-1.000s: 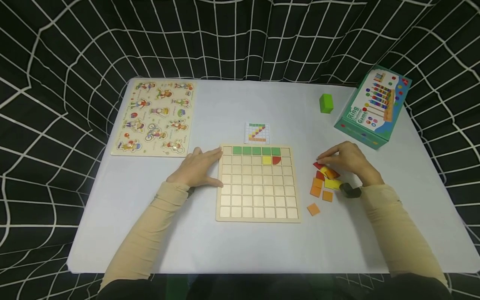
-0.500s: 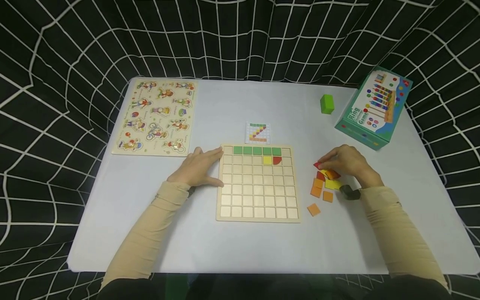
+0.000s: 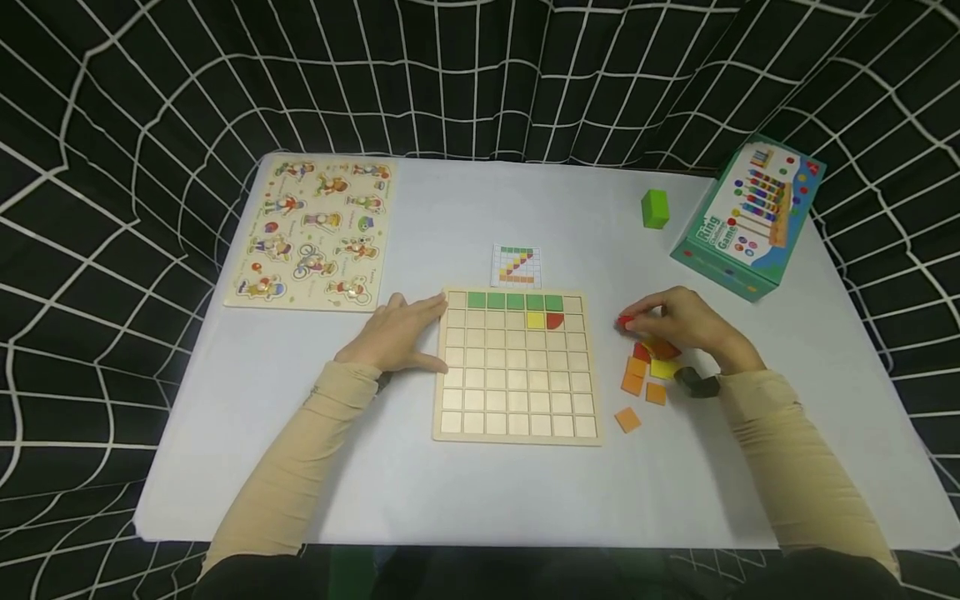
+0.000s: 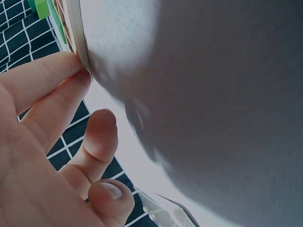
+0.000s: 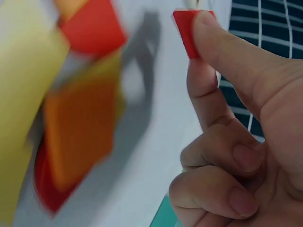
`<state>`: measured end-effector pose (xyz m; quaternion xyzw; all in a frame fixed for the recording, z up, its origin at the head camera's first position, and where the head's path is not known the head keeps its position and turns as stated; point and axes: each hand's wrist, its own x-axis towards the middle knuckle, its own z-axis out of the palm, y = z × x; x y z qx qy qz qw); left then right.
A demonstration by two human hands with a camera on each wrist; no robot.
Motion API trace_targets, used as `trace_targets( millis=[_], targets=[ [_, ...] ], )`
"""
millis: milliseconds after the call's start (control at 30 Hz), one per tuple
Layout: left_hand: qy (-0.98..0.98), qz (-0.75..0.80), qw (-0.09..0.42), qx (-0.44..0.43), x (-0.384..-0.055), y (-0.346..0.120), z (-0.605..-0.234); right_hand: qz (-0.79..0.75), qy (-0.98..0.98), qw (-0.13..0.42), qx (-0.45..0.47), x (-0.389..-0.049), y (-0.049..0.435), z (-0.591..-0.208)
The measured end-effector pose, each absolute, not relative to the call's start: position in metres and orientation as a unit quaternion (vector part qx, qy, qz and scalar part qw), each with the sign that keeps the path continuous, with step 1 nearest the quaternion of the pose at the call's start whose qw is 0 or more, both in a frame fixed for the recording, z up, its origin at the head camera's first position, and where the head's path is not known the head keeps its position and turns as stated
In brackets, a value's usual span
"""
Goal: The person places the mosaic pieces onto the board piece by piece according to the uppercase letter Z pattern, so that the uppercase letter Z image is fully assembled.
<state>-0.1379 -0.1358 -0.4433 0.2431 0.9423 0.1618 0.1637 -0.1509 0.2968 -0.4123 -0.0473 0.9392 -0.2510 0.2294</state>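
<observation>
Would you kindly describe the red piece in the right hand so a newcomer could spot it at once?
In the head view, find the wooden grid board, then look past its right edge to the right hand. That hand pinches the red piece, whereas the neighbouring loose tiles lie on the table.

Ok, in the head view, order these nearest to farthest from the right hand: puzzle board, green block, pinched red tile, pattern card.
1. Red tile: pinched by right hand.
2. Green block: beyond the hand.
3. Pattern card: leftward, past the grid board.
4. Puzzle board: far left.
</observation>
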Motion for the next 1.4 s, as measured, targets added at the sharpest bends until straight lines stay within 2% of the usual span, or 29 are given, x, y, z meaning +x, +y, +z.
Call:
trace_targets(
  millis=[200,400,600,967,1400],
  targets=[
    [0.943,0.159,0.162,0.245,-0.138,-0.136,-0.444,-0.262,0.939,0.205,-0.086,-0.151,0.262,-0.410],
    [0.943,0.160,0.161,0.244,-0.137,-0.136,-0.445,-0.270,0.936,0.158,-0.163,-0.147,0.218,-0.416],
    [0.943,0.162,0.160,0.244,-0.137,-0.136,-0.446,-0.277,0.928,0.140,-0.204,-0.146,0.192,-0.423],
    [0.941,0.172,0.167,0.238,-0.139,-0.136,-0.444,-0.201,0.943,0.091,-0.250,-0.141,0.182,-0.430],
    [0.941,0.176,0.164,0.237,-0.139,-0.138,-0.446,-0.218,0.938,0.102,-0.249,-0.143,0.181,-0.434]
  ],
)
